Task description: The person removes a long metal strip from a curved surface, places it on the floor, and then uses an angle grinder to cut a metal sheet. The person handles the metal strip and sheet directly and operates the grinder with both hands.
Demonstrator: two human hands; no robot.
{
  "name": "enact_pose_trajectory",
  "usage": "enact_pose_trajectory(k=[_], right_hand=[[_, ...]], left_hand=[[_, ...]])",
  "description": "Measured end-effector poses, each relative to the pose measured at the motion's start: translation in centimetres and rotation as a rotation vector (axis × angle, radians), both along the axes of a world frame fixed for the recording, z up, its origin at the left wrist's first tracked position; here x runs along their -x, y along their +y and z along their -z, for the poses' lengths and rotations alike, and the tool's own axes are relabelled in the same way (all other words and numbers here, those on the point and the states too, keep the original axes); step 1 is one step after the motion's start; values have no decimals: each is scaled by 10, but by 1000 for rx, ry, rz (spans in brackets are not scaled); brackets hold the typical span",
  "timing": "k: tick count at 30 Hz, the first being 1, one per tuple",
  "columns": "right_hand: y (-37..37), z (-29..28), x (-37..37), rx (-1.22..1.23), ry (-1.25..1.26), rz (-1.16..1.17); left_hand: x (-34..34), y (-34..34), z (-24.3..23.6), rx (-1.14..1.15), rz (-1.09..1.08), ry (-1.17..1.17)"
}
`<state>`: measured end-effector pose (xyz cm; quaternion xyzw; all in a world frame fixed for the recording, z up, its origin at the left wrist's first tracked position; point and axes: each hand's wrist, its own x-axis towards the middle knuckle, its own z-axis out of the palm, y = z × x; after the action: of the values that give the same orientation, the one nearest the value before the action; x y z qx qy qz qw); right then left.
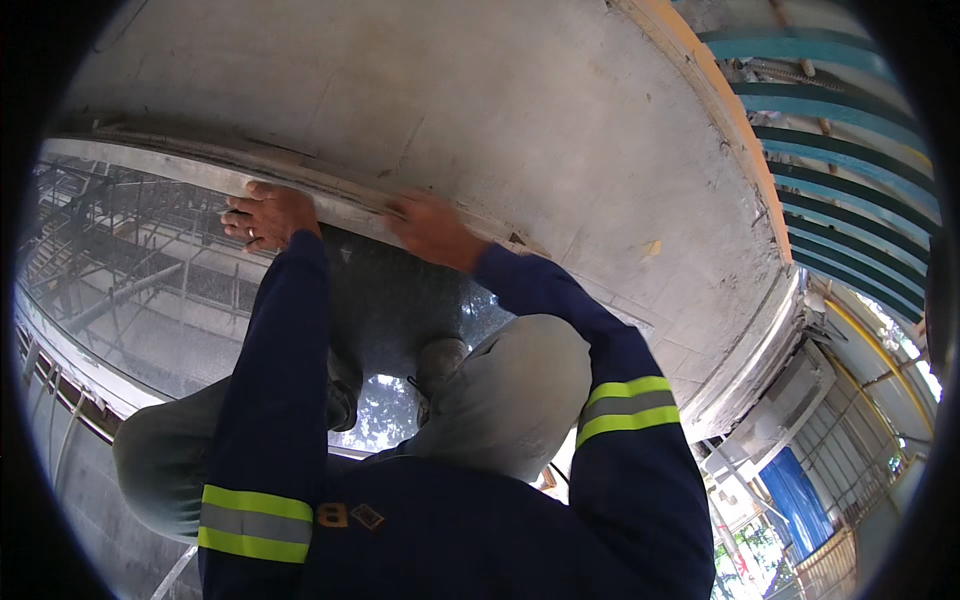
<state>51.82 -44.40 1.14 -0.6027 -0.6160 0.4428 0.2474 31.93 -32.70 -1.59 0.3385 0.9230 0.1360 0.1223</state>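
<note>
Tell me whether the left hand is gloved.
No, the left hand is bare, with a ring on one of its fingers.

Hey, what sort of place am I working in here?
Probably a construction site, judging by the broad bare grey concrete-looking surface, the parallel teal metal-looking bars, and your navy fabric sleeves with yellow-green and silver bands.

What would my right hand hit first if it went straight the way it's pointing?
Your right hand would probably meet the pale strip beside the grey surface first; blur leaves depth and contact unclear.
</note>
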Motion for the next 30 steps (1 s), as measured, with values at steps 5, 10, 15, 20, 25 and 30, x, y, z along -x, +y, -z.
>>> enact_pose_trajectory(k=[5, 10, 15, 20, 25, 30], right_hand=[[38, -4, 23, -77, -17, -97], [-124, -20, -138, 46, -175, -97], [-310, -59, -353, 780, -1101, -335], [-371, 17, -319, 634, -966, -269], [-300, -4, -256, 929, -348, 390], [-311, -39, -255, 721, -452, 514]], left_hand=[[14, 0, 9, 14, 33, 56], [6, 1, -7, -56, -13, 32], [10, -15, 41, -126, 28, 243], [-9, -9, 21, -54, 8, 237], [-4, -19, 1, -96, -27, 41], [14, -24, -37, -100, -139, -46]])
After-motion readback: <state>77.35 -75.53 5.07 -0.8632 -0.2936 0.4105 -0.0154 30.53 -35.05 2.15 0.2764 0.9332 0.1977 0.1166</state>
